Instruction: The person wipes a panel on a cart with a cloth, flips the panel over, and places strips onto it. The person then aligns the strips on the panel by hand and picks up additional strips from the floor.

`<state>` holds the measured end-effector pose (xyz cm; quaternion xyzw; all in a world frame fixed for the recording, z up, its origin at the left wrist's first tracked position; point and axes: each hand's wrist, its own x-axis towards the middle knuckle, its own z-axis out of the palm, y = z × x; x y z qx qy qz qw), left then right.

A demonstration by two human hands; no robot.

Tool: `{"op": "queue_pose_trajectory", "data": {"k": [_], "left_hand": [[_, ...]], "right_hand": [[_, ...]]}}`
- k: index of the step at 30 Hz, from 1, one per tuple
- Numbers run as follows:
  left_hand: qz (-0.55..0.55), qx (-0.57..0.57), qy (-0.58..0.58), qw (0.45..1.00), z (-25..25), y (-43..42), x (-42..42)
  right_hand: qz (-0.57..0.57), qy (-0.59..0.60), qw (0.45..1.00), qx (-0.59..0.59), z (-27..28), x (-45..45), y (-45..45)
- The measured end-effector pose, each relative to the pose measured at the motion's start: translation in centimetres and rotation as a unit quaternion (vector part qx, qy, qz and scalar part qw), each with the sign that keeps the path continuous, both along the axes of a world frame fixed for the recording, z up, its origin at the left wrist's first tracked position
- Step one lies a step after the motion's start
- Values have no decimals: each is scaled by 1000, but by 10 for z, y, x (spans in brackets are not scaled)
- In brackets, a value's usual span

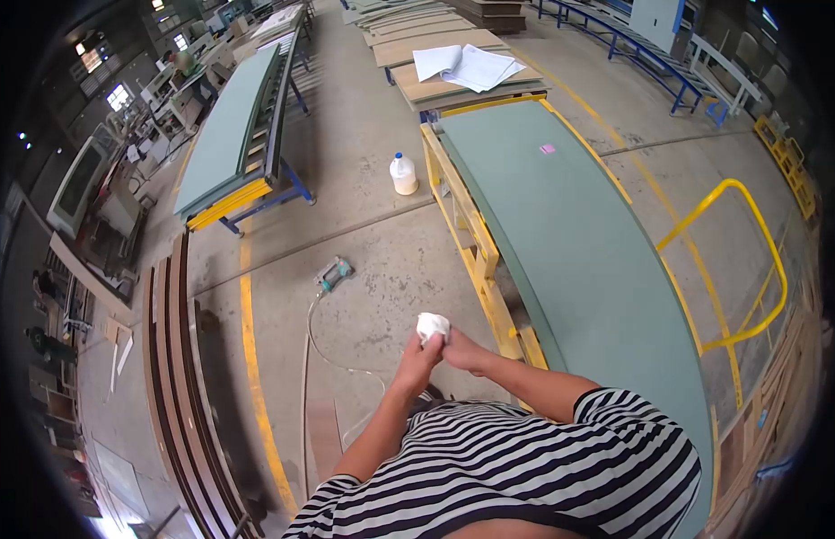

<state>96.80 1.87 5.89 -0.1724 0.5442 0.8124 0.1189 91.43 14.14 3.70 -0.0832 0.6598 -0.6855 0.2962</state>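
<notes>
A crumpled white cloth (pixel 432 325) is bunched up in front of my body, above the concrete floor. My left hand (pixel 421 354) is closed around its lower left side. From the right, my right hand (pixel 460 350) grips the same cloth, its fingers partly hidden behind the wrist and the bundle. The two hands are close together. Just right of them stands a yellow-framed cart (pixel 482 254) carrying a large grey-green panel (pixel 579 234). A small pink note (pixel 548 149) lies on that panel.
A teal and grey power tool (pixel 334 274) lies on the floor, its hose trailing toward me. Beyond it stands a blue-capped jug (pixel 404 177). More green panels (pixel 227 126) rest on a roller conveyor at left. Papers (pixel 471 67) top stacked boards. Long brown strips (pixel 171 359) lie left.
</notes>
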Motion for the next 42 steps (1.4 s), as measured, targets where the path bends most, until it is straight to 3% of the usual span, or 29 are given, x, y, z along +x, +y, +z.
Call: {"op": "queue_pose_trajectory", "data": {"k": [2,4,6,8,9,12,17,19,20,22,23,25,26,28,30,32,34,36,38,39,40,41,42], "left_hand": [[37,-4,7,999,-25,-19,-55],[77,54,-26,995,-49,-47,-110],[72,22,-8,997,-65,-77,-170],[43,-198,115,972,-62,-94,-225],[35,-189,116,974,-57,-102,-251],[-103,-305,191,927,-38,-125,-347],[-123,-301,278,904,-33,-142,-478],[-79,-233,242,938,-41,-150,-521],[-80,-235,242,938,-44,-155,-542],[-106,-223,39,968,-42,-175,-581],[-107,-283,-11,953,-75,-189,-606],[-1,-271,-45,961,-95,-207,-651],[-7,-253,-78,964,-88,-219,-674],[29,-348,-84,933,-61,-227,-727],[20,-356,-22,934,-90,-253,-793],[7,-316,40,948,-50,-251,-863],[82,-481,260,833,-78,-257,-952],[-1,-524,269,808,-49,-247,-1021],[-11,-614,319,722,-52,-232,-1088],[-54,-623,320,712,-57,-225,-1115],[-89,-628,318,704,-64,-216,-1139],[-212,-686,262,645,-73,-215,-1159],[-229,-673,265,652,-73,-209,-1154]], "right_hand": [[126,65,989,31,-2,-46,-17],[109,86,988,63,-2,-94,-27],[81,176,968,163,-5,-138,-43],[35,181,958,218,-5,-178,-56],[-5,183,947,264,-2,-193,-62],[-48,226,943,239,20,-254,-79],[-105,247,932,244,29,-349,-97],[-121,110,957,242,5,-391,-97],[-121,110,957,240,-9,-413,-94],[-127,79,965,216,-34,-458,-93],[-134,97,962,219,-36,-482,-90],[-100,97,942,305,-63,-539,-80],[-136,88,944,288,-67,-556,-83],[-187,84,936,286,-51,-618,-72],[-195,67,929,307,-31,-642,-70],[-304,108,914,246,-16,-672,-67],[-330,101,899,270,-20,-684,-56],[-374,77,877,292,-30,-677,-46],[-443,17,834,328,-55,-657,-39],[-470,-2,817,334,-65,-645,-45],[-516,-36,770,373,-73,-633,-47],[-550,-68,722,414,-80,-612,-49],[-545,-80,681,483,-109,-580,-56]]}}
